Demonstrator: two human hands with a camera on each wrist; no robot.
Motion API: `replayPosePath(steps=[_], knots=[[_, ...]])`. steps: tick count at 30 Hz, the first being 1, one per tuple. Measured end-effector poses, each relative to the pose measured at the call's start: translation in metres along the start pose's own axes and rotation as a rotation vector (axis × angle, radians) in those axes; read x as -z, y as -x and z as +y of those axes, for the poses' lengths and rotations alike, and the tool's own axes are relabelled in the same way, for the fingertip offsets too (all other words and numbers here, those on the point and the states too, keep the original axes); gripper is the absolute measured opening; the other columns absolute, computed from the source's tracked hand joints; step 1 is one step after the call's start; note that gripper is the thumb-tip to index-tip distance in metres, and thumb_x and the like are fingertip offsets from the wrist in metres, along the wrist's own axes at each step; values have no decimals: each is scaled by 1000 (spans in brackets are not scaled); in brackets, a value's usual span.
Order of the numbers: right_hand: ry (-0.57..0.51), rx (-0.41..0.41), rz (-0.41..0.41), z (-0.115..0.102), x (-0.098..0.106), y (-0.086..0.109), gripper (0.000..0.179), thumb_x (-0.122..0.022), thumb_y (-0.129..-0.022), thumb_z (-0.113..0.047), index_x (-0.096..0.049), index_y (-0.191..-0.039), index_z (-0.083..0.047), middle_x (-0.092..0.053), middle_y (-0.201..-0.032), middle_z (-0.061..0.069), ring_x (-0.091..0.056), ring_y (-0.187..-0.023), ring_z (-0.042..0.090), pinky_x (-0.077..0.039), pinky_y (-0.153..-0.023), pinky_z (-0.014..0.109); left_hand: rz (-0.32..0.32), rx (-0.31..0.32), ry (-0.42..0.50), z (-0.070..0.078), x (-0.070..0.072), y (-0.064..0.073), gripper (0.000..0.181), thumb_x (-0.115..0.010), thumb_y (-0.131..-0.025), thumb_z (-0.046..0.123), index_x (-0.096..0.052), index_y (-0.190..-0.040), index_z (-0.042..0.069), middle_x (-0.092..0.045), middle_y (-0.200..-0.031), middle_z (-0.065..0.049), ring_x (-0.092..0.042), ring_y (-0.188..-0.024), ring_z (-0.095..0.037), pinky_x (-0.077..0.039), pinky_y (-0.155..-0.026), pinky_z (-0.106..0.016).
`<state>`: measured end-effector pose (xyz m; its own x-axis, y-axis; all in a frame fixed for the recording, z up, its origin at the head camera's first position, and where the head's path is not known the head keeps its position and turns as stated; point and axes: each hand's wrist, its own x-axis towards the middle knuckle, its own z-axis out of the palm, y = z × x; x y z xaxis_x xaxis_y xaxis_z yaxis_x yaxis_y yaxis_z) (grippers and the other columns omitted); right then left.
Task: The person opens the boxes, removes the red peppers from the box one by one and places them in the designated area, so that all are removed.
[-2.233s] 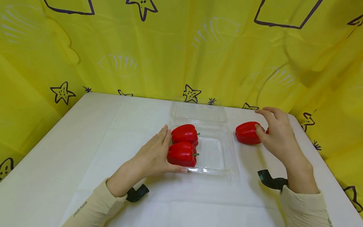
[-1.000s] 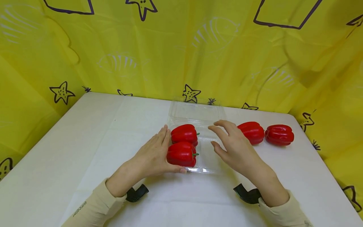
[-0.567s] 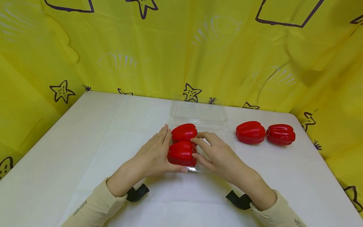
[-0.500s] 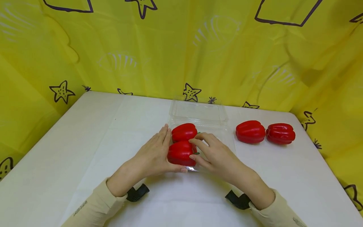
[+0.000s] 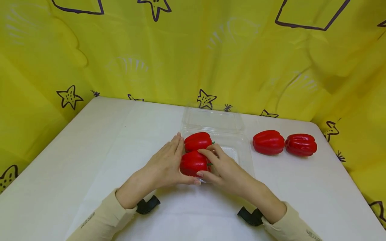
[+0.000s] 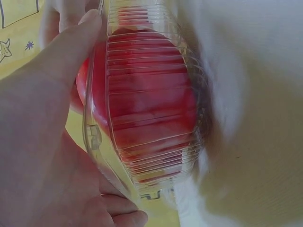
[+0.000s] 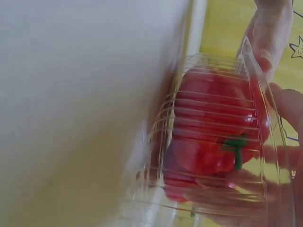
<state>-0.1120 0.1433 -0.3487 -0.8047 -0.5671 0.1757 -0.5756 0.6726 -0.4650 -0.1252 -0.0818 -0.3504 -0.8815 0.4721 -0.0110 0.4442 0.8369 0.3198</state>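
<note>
Two red bell peppers lie in the left part of a clear plastic clamshell container (image 5: 247, 160), the far bell pepper (image 5: 197, 141) behind the near bell pepper (image 5: 193, 164), green stems to the right. My left hand (image 5: 164, 164) rests along the container's left side, fingers straight, thumb along its front rim. My right hand (image 5: 224, 169) grips the stem end of the near bell pepper, thumb in front and bent fingers on top. Through the ribbed wall, the left wrist view shows a red pepper (image 6: 151, 85) close up; in the right wrist view a green stem (image 7: 236, 149) shows.
Two more red bell peppers, a left one (image 5: 268, 142) and a right one (image 5: 301, 145), lie on the white table (image 5: 75, 150) to the container's right. The clear lid (image 5: 212, 119) lies folded back toward the yellow curtain (image 5: 169, 60).
My right hand has come left from the bell peppers on the table to the near pepper in the container, and its fingers have closed on that pepper. My left hand has stayed in place.
</note>
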Motion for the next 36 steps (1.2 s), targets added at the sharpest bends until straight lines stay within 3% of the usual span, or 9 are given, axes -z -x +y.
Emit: replayPosePath(steps=[7,19,36], knots=[[-61,-28,13,1,-2,-1,60,-74,-88,-38,-51,-138,-14,-46,-126,-4,-55,-104,10,-57,-88,25,-3,3,5,0,0,0,129,-69,-68,79,-20,-156,-1,-15,-165,-19,-21,-153,-36,-29,-121,-49],[-56,22,82,5,-8,-1,58,-77,-87,-31,-53,-136,-13,-47,-125,-1,-56,-105,10,-58,-86,24,-11,3,6,1,1,-1,131,-67,-67,81,-19,-156,-2,-12,-166,-19,-19,-153,-37,-28,-121,-51],[-64,-24,35,4,-6,-2,60,-73,-88,-41,-50,-139,-17,-45,-126,-3,-56,-102,10,-57,-86,23,-17,2,-9,2,3,-3,130,-68,-68,80,-20,-156,-3,-14,-165,-21,-22,-152,-38,-30,-120,-51]])
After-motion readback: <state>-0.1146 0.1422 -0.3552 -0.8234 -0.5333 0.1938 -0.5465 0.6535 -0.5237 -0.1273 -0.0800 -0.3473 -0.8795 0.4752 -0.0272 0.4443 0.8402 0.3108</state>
